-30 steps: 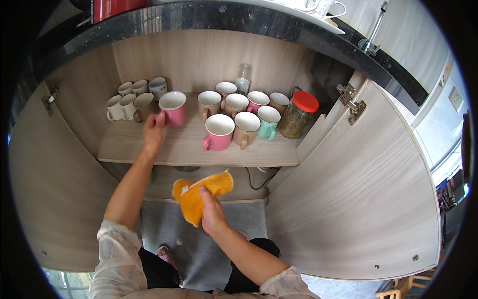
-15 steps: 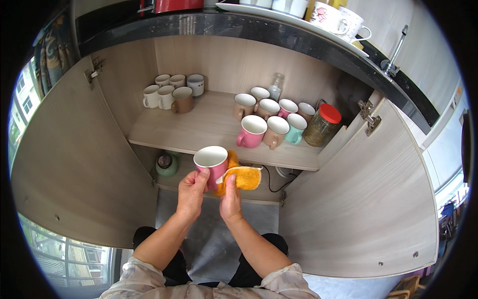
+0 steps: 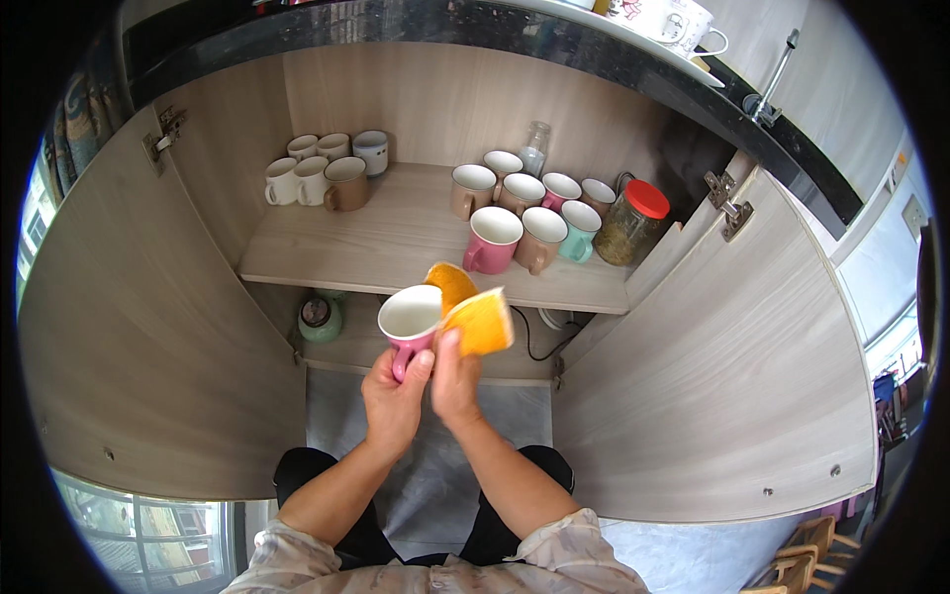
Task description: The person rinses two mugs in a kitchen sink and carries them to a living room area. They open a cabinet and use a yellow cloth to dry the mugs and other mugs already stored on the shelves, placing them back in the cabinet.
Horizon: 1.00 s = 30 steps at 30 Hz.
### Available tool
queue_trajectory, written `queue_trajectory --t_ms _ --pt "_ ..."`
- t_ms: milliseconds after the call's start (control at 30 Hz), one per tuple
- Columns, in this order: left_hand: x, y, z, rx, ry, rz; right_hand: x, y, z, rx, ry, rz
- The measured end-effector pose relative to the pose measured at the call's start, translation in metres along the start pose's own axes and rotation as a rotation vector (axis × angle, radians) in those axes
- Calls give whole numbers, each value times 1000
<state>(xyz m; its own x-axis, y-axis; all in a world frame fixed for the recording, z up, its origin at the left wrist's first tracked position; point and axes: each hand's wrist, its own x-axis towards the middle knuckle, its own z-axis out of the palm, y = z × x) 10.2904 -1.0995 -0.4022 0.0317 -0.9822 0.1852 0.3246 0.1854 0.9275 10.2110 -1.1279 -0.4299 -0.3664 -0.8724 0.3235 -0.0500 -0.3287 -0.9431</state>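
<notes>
My left hand (image 3: 395,396) grips a pink mug (image 3: 412,319) with a white inside, its handle turned toward me. Against the mug's right side, my right hand (image 3: 455,381) holds a folded yellow-orange cloth (image 3: 481,325); its fingers are partly hidden behind the cloth. Both hands are in front of the cabinet shelf (image 3: 346,243). Just beyond them on the shelf stands another pink mug (image 3: 494,241), beside a light brown mug (image 3: 540,241) and a mint green mug (image 3: 580,232).
More mugs stand at the shelf's left, among them a brown mug (image 3: 346,185). A red-lidded jar (image 3: 633,224) is at the right, near a glass bottle (image 3: 533,148). Open cabinet doors flank me, left (image 3: 158,327) and right (image 3: 722,366). A green jar (image 3: 320,319) sits below.
The pink mug has turned, so its handle now faces me. The cloth has shifted slightly up along its right side. The whole view has tilted a little downward.
</notes>
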Motion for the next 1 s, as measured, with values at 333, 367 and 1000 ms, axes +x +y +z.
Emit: queue_trajectory --t_ms 333,367,1000 --pt "17 4 -41 -27 -209 -47 33 10 -28 1035 -379 736" --pt "17 6 -43 -20 -245 -30 33 12 -28 1067 -420 769" --pt "13 22 -47 636 -501 605 7 33 -25 1161 -672 589"
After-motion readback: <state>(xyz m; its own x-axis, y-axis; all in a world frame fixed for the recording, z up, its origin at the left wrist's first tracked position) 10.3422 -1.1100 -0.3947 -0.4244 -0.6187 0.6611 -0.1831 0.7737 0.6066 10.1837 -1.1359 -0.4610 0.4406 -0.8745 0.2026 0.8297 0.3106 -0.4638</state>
